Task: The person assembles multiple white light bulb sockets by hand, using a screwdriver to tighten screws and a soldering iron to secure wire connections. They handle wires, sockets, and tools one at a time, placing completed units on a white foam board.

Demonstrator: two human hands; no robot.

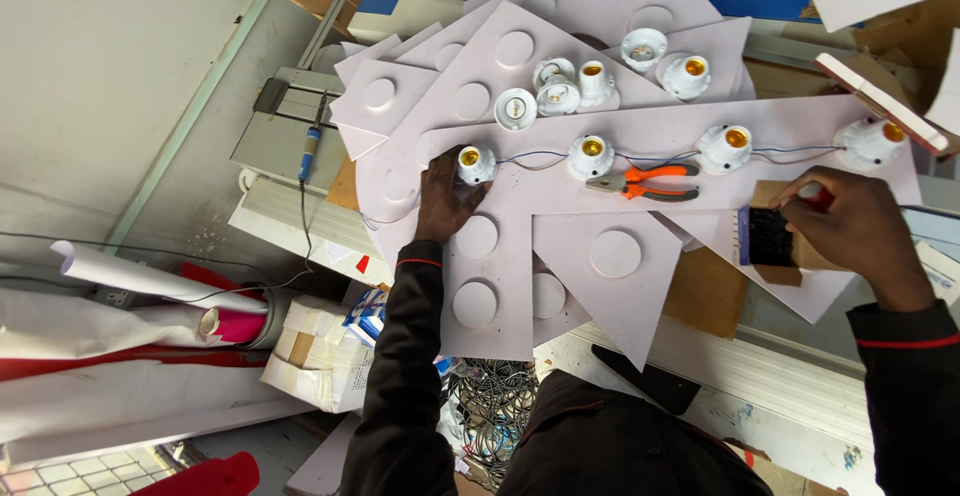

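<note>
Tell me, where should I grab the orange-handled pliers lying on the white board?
Grip the orange-handled pliers by the two orange handles, which point right. Probably best to come from above on that side: the pliers lie flat, the grey metal nose points left toward a white lamp holder, and thin wires run close by.

I see a cluttered bench carrying overlapping white boards, most with raised round discs. On the top board sit four wired lamp holders in a row, with orange pliers just beside the second. More loose holders cluster on the boards behind. A small box rests at the board's right edge.
</note>
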